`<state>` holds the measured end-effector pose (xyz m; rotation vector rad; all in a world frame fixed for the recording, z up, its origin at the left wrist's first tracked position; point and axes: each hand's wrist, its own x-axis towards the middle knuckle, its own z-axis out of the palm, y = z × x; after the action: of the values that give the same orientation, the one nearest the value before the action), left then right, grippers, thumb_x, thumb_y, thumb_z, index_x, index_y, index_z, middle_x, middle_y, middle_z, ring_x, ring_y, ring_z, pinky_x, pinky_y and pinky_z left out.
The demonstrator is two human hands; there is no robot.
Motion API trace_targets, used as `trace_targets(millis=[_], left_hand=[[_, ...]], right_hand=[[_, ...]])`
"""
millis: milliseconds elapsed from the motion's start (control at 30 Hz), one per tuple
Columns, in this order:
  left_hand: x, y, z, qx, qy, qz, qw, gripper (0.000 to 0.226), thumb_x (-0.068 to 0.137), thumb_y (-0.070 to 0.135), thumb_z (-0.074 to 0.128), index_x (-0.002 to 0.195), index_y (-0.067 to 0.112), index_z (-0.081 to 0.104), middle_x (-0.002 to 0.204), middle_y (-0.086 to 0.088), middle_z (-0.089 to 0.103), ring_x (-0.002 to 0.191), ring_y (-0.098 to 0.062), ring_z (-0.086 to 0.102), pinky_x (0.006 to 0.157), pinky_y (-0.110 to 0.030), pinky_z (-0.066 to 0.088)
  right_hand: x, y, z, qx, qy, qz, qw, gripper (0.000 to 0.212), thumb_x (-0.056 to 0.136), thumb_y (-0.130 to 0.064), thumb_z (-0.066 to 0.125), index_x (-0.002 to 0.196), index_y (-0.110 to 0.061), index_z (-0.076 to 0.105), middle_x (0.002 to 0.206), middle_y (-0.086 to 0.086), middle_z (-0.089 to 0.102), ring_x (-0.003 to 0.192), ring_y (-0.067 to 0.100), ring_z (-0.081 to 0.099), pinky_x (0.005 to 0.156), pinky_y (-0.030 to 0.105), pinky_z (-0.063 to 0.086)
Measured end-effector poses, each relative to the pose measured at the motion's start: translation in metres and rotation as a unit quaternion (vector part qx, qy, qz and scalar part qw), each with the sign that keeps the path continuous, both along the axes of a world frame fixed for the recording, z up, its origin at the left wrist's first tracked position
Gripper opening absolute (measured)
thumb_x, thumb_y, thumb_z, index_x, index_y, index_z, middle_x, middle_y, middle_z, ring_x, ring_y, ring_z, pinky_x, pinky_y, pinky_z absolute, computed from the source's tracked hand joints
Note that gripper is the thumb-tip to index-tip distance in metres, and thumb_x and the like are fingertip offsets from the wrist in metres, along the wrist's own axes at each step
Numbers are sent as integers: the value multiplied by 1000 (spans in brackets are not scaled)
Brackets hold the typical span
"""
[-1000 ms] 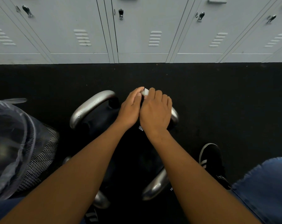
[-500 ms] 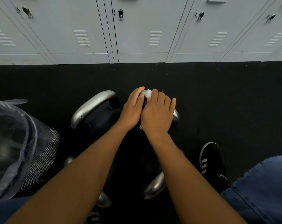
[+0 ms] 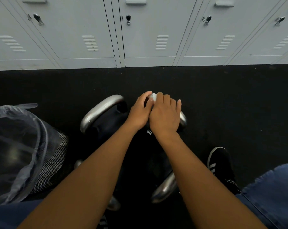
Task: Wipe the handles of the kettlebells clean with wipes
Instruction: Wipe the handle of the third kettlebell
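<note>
You are working both hands over the far-right kettlebell handle (image 3: 182,119) at the centre of the frame, and compared with a second ago little is shifting: the hands are staying on the same handle, sliding only slightly along it, while the white wipe (image 3: 154,96) is showing a little more between the fingertips. Your left hand (image 3: 140,113) is curling around the handle's upper end with its thumb meeting the wipe, so this grip is closing on the wipe and the bar beneath it. Your right hand (image 3: 164,116) is lying over the bar beside it, fingers bent downward over the metal and the wipe's edge; whether it is pinching the wipe or only pressing it is not discernible. This suggests the wiping of this handle is in mid-stroke rather than finishing. A second handle (image 3: 102,109) is standing just left of the hands, bare and untouched, and further handles (image 3: 166,187) are appearing in the lower centre, partly hidden by your forearms; these probably remain to be cleaned. The kettlebells are resting on a black floor (image 3: 222,96). Grey lockers (image 3: 74,30) are filling the upper frame, a mesh bin lined with a clear bag (image 3: 19,146) is sitting at the left, and a black shoe (image 3: 220,164) is planted at the lower right.
</note>
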<state>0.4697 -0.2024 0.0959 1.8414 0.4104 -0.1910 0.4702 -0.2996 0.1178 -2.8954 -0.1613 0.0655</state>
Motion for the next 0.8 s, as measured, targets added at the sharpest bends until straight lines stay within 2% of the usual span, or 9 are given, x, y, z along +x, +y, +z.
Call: trace_targets(millis=[200, 333, 467, 533, 667, 800], left_hand=[[1, -3, 6, 18, 7, 1, 1000, 42, 109, 37, 40, 150, 32, 42, 152, 4, 47, 134, -15, 48, 103, -26, 36], [1, -3, 7, 15, 11, -1, 1000, 42, 109, 37, 40, 151, 33, 41, 153, 4, 45, 132, -14, 48, 100, -26, 36], [1, 0, 3, -8, 17, 7, 1000, 42, 109, 38, 40, 151, 33, 42, 151, 3, 49, 133, -14, 50, 112, -36, 41], [2, 1, 4, -9, 20, 4, 1000, 42, 109, 38, 40, 150, 33, 43, 150, 3, 51, 132, -15, 51, 113, -38, 41], [1, -1, 5, 6, 18, 5, 1000, 42, 108, 38, 42, 149, 34, 44, 150, 5, 48, 132, -14, 48, 106, -27, 36], [0, -3, 4, -3, 20, 11, 1000, 42, 107, 39, 42, 150, 37, 42, 151, 6, 46, 130, -12, 47, 102, -28, 36]], right_hand=[[-4, -9, -2, -12, -15, 3, 1000, 40, 108, -24, 41, 147, -16, 44, 136, 7, 58, 130, 27, 54, 126, 51, 18], [-3, -7, -3, -16, -15, 7, 1000, 40, 107, -23, 42, 147, -15, 44, 136, 8, 58, 129, 28, 54, 126, 51, 19], [6, -2, 0, -25, 7, 37, 999, 45, 108, -22, 37, 152, -15, 36, 142, 7, 53, 134, 27, 49, 127, 48, 13], [6, -2, 1, -23, 15, 37, 999, 46, 108, -22, 37, 153, -15, 35, 143, 7, 52, 135, 27, 48, 127, 49, 12], [-6, -15, 2, 6, 8, -4, 1000, 47, 106, -23, 43, 153, -15, 37, 144, 8, 53, 137, 28, 48, 126, 49, 19], [-10, -26, 3, 24, 18, -19, 999, 49, 106, -22, 46, 154, -15, 37, 144, 8, 53, 138, 27, 47, 126, 50, 18]])
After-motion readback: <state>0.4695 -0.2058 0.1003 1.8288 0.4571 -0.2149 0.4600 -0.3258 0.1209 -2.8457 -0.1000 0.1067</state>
